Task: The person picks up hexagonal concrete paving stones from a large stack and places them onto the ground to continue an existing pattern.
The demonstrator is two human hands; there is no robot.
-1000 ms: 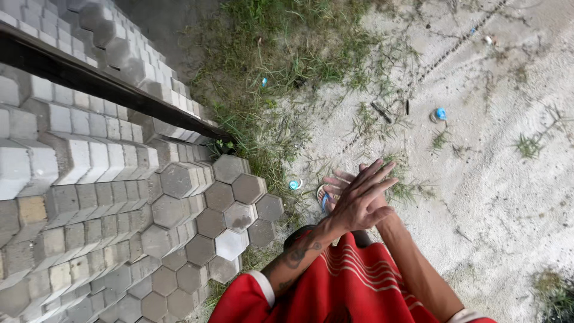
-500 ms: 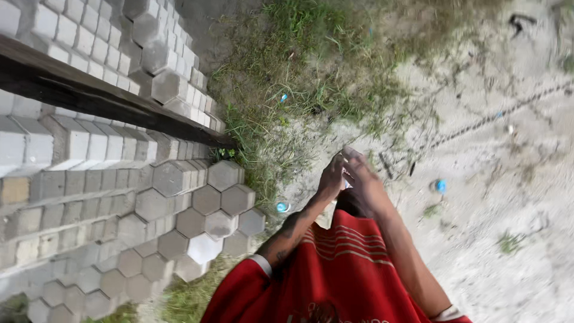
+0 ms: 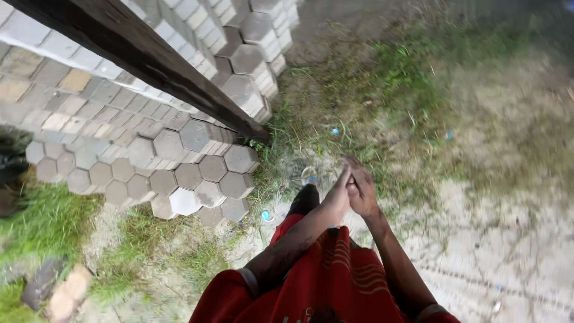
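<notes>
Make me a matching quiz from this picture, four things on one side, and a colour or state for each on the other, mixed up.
Things:
1. hands
2. hexagonal paving blocks
3. wooden beam
4. shirt

Descriptions:
A. red
B. dark, slanting across the stacks
C. pressed together, holding nothing
D. grey, stacked in rows

Pairs: 1-C, 2-D, 3-B, 4-A

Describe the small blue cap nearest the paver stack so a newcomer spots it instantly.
Start at the stack of grey hexagonal pavers under the dark wooden beam. Go to the stack's lower right corner, where it meets grass and sandy ground. The small blue cap lies just off that corner, left of the red shorts; other blue bits lie farther up in the grass.
</notes>
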